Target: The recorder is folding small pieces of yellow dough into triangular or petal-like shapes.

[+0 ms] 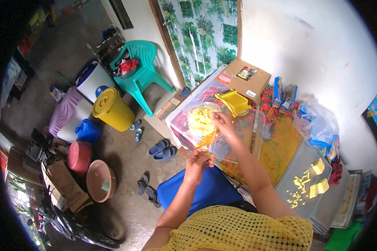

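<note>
A clear plastic bag of yellow chunks [202, 120] rests at the table's near-left corner. My right hand [223, 124] is at the bag's right side, fingers bent against its rim; whether it pinches the plastic is unclear. Below the bag, my left hand [199, 161] has its fingers closed on a small pale piece, too small to name. Right of my right hand lie a yellow slotted slicer [234, 102] and a long knife [255, 125] on a clear plastic lid or tray [243, 125]. Farther right, yellow blocks [318, 166] and small cut bits [295, 199] lie on a grey sheet [289, 172].
A cardboard box [245, 78] stands at the table's back. Plastic bags [317, 125] lie by the wall. A blue seat [204, 188] is directly before me. A green chair [141, 69], a yellow lidded bin [113, 109], basins [101, 180] and slippers [163, 150] occupy the floor.
</note>
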### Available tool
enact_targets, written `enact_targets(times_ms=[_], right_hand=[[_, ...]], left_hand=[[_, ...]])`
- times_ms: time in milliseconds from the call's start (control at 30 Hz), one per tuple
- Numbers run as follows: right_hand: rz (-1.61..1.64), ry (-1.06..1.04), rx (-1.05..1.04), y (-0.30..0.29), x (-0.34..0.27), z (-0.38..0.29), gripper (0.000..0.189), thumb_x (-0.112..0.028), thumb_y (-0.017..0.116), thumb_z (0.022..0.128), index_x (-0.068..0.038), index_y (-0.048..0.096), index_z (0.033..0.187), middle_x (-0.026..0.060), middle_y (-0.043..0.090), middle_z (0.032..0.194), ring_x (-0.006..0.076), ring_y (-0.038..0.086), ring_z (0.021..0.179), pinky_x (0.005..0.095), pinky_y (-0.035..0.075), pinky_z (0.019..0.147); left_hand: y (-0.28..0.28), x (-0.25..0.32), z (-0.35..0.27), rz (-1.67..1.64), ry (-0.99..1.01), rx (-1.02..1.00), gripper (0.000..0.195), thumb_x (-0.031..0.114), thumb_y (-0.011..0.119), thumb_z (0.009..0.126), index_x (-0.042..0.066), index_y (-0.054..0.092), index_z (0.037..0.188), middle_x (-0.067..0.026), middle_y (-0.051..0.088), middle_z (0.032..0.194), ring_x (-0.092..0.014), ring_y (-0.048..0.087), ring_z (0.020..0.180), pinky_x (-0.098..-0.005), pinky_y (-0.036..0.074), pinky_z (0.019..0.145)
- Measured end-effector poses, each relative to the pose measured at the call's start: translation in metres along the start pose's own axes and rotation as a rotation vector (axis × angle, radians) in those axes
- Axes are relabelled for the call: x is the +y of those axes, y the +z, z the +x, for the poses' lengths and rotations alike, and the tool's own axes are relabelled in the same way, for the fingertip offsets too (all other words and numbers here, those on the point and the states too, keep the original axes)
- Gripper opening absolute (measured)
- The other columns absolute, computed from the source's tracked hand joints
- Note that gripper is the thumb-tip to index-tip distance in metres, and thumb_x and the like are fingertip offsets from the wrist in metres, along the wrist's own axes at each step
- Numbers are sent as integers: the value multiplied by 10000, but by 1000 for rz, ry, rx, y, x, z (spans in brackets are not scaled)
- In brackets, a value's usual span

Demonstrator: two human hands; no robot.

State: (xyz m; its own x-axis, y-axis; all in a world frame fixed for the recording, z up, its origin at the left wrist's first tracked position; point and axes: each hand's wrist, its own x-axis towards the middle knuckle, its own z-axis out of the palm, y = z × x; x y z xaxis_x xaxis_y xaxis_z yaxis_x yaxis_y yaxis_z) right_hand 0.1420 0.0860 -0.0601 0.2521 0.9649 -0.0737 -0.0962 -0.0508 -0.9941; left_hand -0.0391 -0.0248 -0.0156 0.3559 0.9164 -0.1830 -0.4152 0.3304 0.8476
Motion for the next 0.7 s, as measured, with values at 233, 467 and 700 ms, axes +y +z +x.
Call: enact_targets(times_ms=[233,467,700], right_hand=[[178,17,-252,-21,-22,-105,272,-188,626,870,-73,578,1112,-2,603,935,95,563,779,244,474,671],[-63,-197,-215,-22,-21,-137,220,-130,677,827,-46,627,1023,32,655,938,107,596,875,267,467,791],[-54,-273,-228,-23,-28,-143,151,-113,679,823,-22,637,935,33,643,901,113,583,871,262,455,791]], left_hand=[[4,0,7,23,38,-14,159,58,544,888,31,541,1044,-73,640,871,-135,610,665,-277,531,607],[6,-4,3,106,131,-48,213,34,572,885,12,550,1096,-74,650,876,-133,615,703,-275,524,640],[5,-3,-2,172,176,-129,285,21,578,884,1,543,1166,-84,662,898,-132,612,732,-269,510,675]])
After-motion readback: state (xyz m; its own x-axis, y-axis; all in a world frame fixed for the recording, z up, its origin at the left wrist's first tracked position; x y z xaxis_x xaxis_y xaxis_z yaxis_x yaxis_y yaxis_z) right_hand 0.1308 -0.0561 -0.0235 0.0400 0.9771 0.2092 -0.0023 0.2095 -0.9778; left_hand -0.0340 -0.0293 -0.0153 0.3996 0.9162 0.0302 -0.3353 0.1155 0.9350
